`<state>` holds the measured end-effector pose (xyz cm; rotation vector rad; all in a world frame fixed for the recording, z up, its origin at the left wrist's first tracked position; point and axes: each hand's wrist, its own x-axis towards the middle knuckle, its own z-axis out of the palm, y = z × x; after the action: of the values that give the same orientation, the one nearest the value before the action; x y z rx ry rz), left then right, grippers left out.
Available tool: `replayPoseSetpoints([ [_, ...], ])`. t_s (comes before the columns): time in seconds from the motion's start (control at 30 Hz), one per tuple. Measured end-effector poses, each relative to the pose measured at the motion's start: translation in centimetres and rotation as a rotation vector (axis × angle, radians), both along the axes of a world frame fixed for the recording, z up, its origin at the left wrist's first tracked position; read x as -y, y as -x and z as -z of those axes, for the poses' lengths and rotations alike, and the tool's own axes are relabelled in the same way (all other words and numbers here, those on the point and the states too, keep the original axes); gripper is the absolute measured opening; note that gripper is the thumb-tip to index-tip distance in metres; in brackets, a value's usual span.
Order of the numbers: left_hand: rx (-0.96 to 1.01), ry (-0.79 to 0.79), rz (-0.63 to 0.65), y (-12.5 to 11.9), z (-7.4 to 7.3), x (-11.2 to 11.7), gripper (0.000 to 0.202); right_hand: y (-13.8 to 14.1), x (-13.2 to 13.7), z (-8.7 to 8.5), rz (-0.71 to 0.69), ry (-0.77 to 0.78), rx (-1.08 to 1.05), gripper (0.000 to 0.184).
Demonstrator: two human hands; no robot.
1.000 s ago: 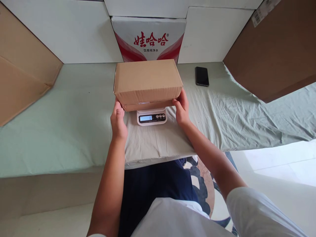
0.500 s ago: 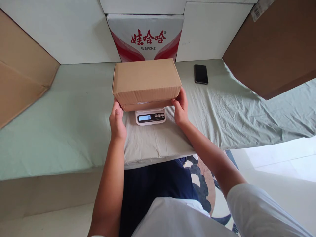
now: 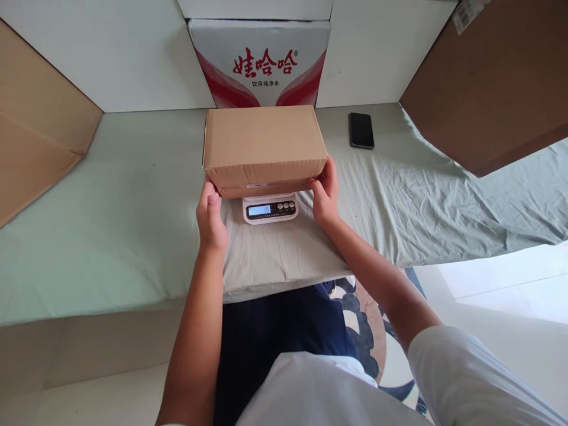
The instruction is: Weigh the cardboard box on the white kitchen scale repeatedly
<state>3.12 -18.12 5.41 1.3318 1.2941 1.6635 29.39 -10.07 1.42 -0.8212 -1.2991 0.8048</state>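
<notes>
A closed brown cardboard box (image 3: 263, 145) rests over a small white digital scale (image 3: 270, 209), whose lit display shows a number. My left hand (image 3: 210, 218) grips the box's lower left corner, fingers curled under it. My right hand (image 3: 325, 195) holds the lower right corner the same way. Most of the scale's platform is hidden beneath the box.
The scale stands on a pale green sheet (image 3: 110, 225) covering a table. A black phone (image 3: 361, 130) lies at the back right. A white and red printed carton (image 3: 260, 62) stands behind the box. Large brown cardboard boxes flank the left (image 3: 35, 142) and right (image 3: 497, 89).
The box has settled a little lower onto the scale, and the display reading has changed from 0 to a higher number. Both hands keep their hold.
</notes>
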Motion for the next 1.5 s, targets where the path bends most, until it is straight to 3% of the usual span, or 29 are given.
replayPoseSetpoints([
  [0.63, -0.007, -0.002, 0.003, 0.5, 0.8, -0.3, 0.111, 0.0, -0.3, -1.0, 0.023, 0.006, 0.017, 0.082],
  [0.83, 0.021, -0.058, -0.043, 0.9, 1.3, -0.4, 0.108, -0.1, 0.5, -2.1, 0.057, -0.014, 0.004, 0.074],
  [1.0, 0.09, -0.063, -0.108, 0.7, 0.7, -0.1, 0.112, -0.3, 0.5, -2.8, 0.172, 0.037, -0.106, 0.059],
  [1.17, 0.175, 0.029, -0.183, 0.8, 0.1, 0.1, 0.111, -1.3, -1.1, -1.8, 0.218, 0.237, -0.28, 0.045],
  [1.3, 0.212, 0.08, -0.215, 1.2, 0.0, -0.2, 0.116, -1.8, -2.4, -0.4, 0.265, 0.437, -0.274, 0.044],
  [1.5, 0.226, 0.15, -0.219, 1.4, -0.5, -0.3, 0.12, -1.5, -2.8, 0.7, 0.22, 0.325, -0.237, 0.042],
])
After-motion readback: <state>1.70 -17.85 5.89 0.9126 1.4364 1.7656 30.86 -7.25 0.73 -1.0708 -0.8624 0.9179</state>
